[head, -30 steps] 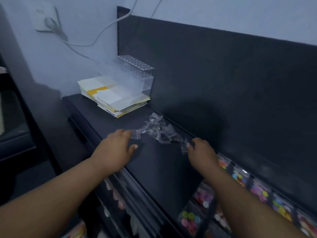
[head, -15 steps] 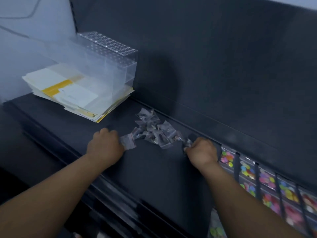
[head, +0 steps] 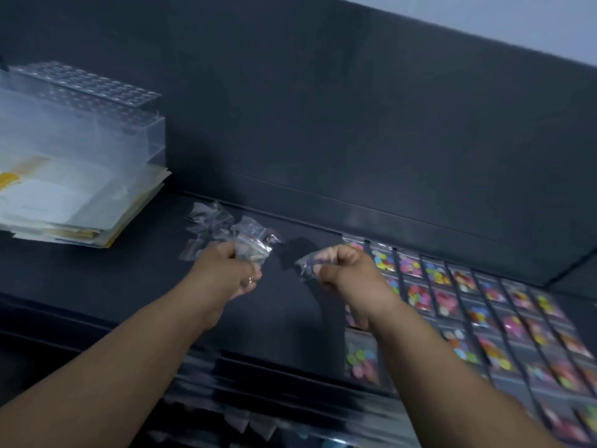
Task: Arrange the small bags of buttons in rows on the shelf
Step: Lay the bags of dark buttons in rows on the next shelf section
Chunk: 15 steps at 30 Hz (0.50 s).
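Observation:
A loose pile of small clear bags point(head: 213, 223) lies on the dark shelf point(head: 135, 286) near the back wall. My left hand point(head: 231, 273) grips a bunch of these clear bags point(head: 253, 247) just in front of the pile. My right hand point(head: 349, 270) pinches one small clear bag point(head: 308, 263), held a little above the shelf. To the right, several bags of coloured buttons point(head: 445, 295) lie flat in neat rows on the shelf.
A clear plastic box point(head: 80, 124) sits on a stack of papers point(head: 64, 205) at the left of the shelf. A dark back panel point(head: 355, 124) rises behind. More bags show blurred on a lower level point(head: 245, 425) below the front edge.
Both hands have lifted from the shelf with bags in them. The left hand has moved right and gathered a bunch. The view has shifted right, showing more rows of coloured bags.

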Each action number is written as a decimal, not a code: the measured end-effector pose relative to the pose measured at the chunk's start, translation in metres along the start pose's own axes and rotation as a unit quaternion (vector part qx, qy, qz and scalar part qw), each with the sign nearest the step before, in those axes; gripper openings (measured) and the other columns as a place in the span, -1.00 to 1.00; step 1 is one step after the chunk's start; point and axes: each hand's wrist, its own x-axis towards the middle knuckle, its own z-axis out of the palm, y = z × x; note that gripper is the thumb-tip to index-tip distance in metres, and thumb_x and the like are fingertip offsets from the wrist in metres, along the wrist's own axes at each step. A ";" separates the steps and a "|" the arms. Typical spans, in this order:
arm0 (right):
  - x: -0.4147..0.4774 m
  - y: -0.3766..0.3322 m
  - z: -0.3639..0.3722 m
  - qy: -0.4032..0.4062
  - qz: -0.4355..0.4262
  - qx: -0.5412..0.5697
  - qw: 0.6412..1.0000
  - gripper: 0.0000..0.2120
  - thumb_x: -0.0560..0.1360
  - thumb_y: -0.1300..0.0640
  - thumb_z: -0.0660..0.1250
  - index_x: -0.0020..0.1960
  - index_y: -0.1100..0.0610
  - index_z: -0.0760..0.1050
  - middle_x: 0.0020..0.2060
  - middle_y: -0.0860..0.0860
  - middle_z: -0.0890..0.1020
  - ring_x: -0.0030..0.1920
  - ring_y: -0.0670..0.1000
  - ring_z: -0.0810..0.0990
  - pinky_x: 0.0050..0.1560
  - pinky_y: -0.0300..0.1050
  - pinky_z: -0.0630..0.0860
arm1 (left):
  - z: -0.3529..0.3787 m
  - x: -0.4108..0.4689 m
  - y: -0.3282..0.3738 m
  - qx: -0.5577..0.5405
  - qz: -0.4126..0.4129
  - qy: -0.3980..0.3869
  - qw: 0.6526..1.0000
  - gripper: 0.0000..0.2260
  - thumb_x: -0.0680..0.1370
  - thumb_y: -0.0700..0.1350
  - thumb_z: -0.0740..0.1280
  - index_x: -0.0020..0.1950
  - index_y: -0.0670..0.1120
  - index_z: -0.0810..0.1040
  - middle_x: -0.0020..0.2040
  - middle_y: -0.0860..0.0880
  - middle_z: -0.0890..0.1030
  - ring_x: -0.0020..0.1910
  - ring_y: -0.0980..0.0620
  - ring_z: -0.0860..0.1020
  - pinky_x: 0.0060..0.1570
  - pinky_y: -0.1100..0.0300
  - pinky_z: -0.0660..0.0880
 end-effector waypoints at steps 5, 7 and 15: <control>-0.060 0.005 -0.066 -0.020 0.037 0.077 0.996 -0.83 0.52 0.36 0.25 -0.18 0.15 0.49 -0.34 0.04 0.59 -0.36 -0.06 0.58 -0.26 -0.17 0.56 | 0.071 -0.030 -0.002 -0.009 -0.025 -0.092 0.995 -0.89 0.54 -0.32 0.28 -0.05 -0.12 0.51 -0.12 -0.11 0.60 -0.16 -0.03 0.62 -0.18 0.14 0.55; -0.090 0.011 -0.097 -0.011 0.038 0.097 0.995 -0.82 0.52 0.35 0.24 -0.18 0.12 0.48 -0.36 0.02 0.60 -0.40 -0.07 0.57 -0.33 -0.20 0.55 | 0.107 -0.050 -0.011 0.001 -0.047 -0.136 0.990 -0.92 0.54 -0.30 0.29 -0.05 -0.13 0.50 -0.06 -0.17 0.63 -0.17 -0.07 0.63 -0.19 0.11 0.56; -0.230 0.058 -0.239 0.112 0.046 0.130 0.984 -0.80 0.46 0.35 0.34 -0.20 0.11 0.39 -0.42 0.02 0.51 -0.49 -0.08 0.46 -0.46 -0.25 0.46 | 0.265 -0.177 -0.068 0.036 -0.074 -0.320 0.944 -0.86 0.44 -0.25 0.43 -0.10 -0.11 0.50 -0.27 -0.09 0.64 -0.31 0.00 0.61 -0.24 0.17 0.55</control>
